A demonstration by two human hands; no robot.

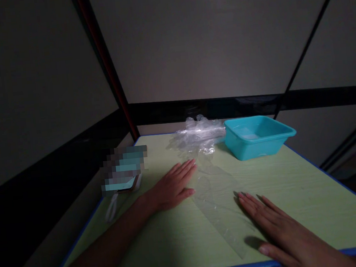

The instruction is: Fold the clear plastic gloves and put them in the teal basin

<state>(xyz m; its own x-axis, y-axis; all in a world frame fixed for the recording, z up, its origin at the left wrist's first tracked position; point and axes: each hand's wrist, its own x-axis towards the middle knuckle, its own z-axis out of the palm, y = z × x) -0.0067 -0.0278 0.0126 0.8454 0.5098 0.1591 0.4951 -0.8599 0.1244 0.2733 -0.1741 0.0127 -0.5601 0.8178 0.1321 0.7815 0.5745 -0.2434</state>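
Note:
A thin, see-through plastic piece (218, 203) lies spread flat on the table, creased in places; whether it is a bag or a disposable glove I cannot tell. At its left edge is my left hand (175, 187), palm down with the fingers stretched out and the thumb apart, close to or touching the film. On the other side, my right hand (277, 229) hovers slightly over the table, its fingers straight and thumb spread, casting a shadow near the film's right edge. Neither hand grips anything.
A crumpled heap of clear plastic (199, 135) lies at the table's back, beside a turquoise plastic basin (251, 145). At the left edge is a blurred-out, phone-like object (126, 172) with a white strap (111, 209). Blue edging rims the pale green table (317, 204); walls stand behind and left.

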